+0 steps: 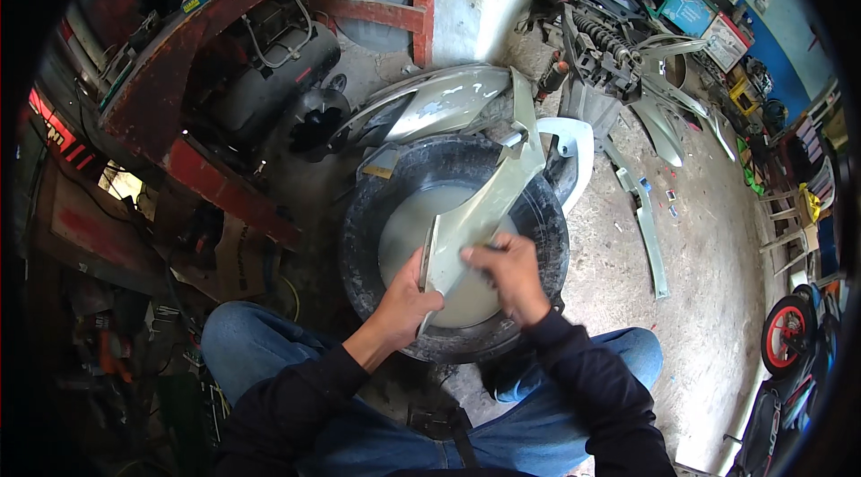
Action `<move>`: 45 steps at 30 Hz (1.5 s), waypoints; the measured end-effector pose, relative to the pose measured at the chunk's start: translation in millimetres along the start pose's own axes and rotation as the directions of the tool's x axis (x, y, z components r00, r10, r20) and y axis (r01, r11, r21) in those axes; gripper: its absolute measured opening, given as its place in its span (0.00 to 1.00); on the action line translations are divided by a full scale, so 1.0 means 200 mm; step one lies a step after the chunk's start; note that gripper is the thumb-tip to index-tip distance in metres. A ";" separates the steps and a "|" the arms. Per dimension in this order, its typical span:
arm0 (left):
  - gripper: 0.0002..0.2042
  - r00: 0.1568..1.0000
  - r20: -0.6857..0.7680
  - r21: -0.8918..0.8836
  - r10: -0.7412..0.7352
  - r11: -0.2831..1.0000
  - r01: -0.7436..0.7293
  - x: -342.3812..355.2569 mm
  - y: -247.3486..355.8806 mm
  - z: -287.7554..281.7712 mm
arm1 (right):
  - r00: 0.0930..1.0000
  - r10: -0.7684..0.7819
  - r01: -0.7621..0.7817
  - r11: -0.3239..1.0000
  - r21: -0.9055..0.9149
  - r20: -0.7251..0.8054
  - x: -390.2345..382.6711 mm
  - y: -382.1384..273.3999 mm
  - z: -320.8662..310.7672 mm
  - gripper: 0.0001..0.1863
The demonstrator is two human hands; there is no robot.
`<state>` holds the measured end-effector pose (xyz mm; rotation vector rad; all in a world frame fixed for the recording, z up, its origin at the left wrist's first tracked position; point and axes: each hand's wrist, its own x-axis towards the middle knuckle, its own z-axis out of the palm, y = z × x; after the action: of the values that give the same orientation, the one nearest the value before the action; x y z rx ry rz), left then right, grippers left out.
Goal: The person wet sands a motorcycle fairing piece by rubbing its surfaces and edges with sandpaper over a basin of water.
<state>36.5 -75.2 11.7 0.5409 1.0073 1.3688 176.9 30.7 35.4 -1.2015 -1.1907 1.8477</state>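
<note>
A long pale silver-green plastic body panel [480,212], like a motorcycle fairing, slants over a round black tub [356,248]. My left hand [401,305] grips its near end, the thumb on its face. Against the panel's right side, my right hand [515,273] is closed with the fingers bent, slightly blurred; whatever it may hold is hidden. Cloudy whitish water [408,224] lies in the tub below both hands. The panel's far end reaches past the tub's far rim. On that rim at the left sits a small yellowish-brown piece [383,163].
Just beyond the tub lie a silver body panel [457,105] and a white curved part [574,150]. A narrow panel strip [647,235] rests on the concrete floor at right. A red frame [229,195] and dark tank [278,73] stand left; a red-rimmed wheel [789,333] is far right.
</note>
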 end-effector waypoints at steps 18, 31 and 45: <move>0.39 1.000 -0.027 0.001 0.007 1.000 -0.007 0.03 -0.01 0.00 | 1.000 -0.001 0.001 1.000 0.003 0.006 0.04 0.08 -0.01 0.07; 0.39 0.999 -0.035 0.042 0.012 0.999 -0.011 0.07 -0.03 -0.03 | 0.999 0.010 -0.011 1.000 0.019 0.052 0.03 0.13 0.01 0.07; 0.38 0.999 -0.023 0.003 0.029 1.000 -0.029 0.05 -0.01 -0.01 | 0.998 -0.047 0.049 0.998 -0.037 0.046 -0.02 0.16 0.04 0.06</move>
<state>34.9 -67.1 6.4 0.5455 1.0236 1.4023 171.2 11.5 8.2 -1.1468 -1.2742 1.8333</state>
